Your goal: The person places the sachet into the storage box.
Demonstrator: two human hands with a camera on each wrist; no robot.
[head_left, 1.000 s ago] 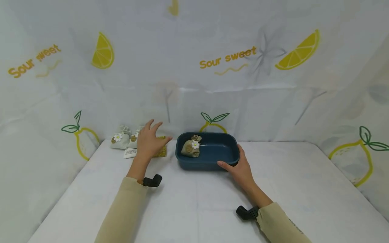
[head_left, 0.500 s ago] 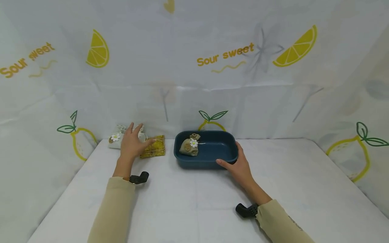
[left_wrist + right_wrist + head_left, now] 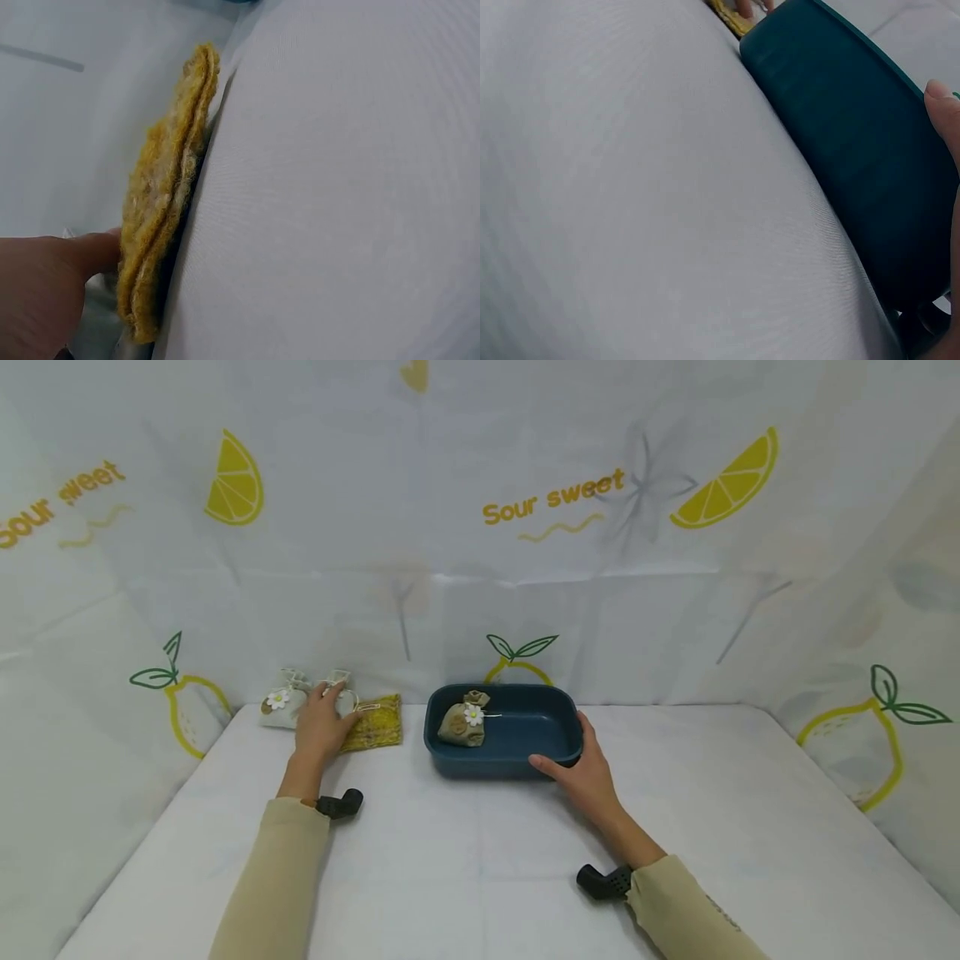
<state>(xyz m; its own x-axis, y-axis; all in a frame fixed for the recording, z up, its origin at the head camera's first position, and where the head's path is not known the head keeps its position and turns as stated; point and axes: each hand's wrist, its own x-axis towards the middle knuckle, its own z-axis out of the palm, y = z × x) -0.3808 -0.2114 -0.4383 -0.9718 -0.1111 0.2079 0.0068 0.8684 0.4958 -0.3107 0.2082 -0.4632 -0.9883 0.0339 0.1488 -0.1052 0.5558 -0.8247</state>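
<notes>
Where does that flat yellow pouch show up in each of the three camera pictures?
Head: the yellow pouch lies left of centre, between the left hand and the blue tray.
Left wrist: seen edge-on, a tall strip left of centre.
Right wrist: a sliver at the top edge.
Shared landmark: the white tabletop.

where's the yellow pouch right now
In the head view the yellow pouch lies flat on the white table, left of the blue tray, right beside the left hand and the white sachets at the back.
</notes>
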